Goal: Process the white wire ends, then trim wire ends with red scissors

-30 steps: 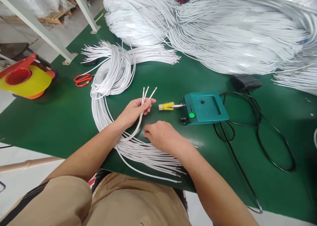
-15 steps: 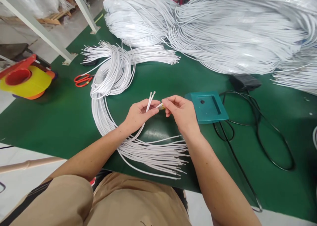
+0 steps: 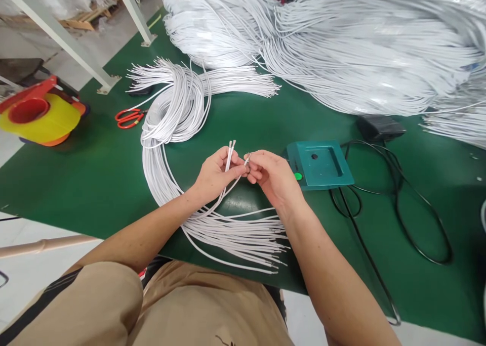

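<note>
White wires (image 3: 229,156) stand up between the fingers of my left hand (image 3: 214,176), their bare ends pointing away from me. My left thumb and forefinger also pinch a wire end that points right. My right hand (image 3: 275,176) meets it there, its fingertips closed around the tip of that wire; the small part between the fingers is too small to make out. Below my hands, a fan of white wire ends (image 3: 243,240) lies at the table's front edge, joined to a curved bundle (image 3: 154,169) on the left.
A teal tray device (image 3: 322,164) with a green button sits right of my right hand, near black cables (image 3: 398,204). Red scissors (image 3: 129,118) and a yellow tape roll (image 3: 41,121) are at left. Large wire heaps (image 3: 360,47) fill the back of the green table (image 3: 94,184).
The yellow piece between my fingertips no longer shows. My right hand has turned a little and its fingers have shifted on the wire end. The green button has come into sight.
</note>
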### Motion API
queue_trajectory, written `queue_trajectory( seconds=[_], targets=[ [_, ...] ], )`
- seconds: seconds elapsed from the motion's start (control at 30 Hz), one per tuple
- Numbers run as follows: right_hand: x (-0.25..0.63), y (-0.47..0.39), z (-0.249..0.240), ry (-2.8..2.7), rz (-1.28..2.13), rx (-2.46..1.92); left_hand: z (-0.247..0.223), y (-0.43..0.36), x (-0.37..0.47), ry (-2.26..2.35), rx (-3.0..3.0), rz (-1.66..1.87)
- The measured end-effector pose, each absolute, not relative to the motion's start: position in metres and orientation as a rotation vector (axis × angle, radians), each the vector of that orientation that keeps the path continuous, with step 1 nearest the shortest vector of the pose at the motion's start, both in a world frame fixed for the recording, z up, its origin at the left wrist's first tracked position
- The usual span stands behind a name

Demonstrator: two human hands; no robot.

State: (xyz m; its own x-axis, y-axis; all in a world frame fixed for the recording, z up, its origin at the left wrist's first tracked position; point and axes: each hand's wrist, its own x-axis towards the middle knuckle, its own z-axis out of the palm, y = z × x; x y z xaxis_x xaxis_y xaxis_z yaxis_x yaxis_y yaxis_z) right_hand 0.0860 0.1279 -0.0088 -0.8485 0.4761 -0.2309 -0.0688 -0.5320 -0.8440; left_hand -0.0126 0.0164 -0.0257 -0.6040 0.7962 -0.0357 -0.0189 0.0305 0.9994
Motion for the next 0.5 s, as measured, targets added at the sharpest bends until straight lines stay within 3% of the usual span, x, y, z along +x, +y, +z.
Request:
queue_trajectory(
  seconds=[0.3, 0.5],
  targets=[
    [0.0878, 0.1321, -0.0081, -1.480, 2.405, -0.624, -0.0253, 0.0169, -0.0051, 1.722, 0.940, 1.515],
    [0.0897, 0.1352, -0.0134, -1.323, 2.596, -0.552, -0.0280, 0.0150, -0.0095, 1.698, 0.916, 1.564]
  ],
)
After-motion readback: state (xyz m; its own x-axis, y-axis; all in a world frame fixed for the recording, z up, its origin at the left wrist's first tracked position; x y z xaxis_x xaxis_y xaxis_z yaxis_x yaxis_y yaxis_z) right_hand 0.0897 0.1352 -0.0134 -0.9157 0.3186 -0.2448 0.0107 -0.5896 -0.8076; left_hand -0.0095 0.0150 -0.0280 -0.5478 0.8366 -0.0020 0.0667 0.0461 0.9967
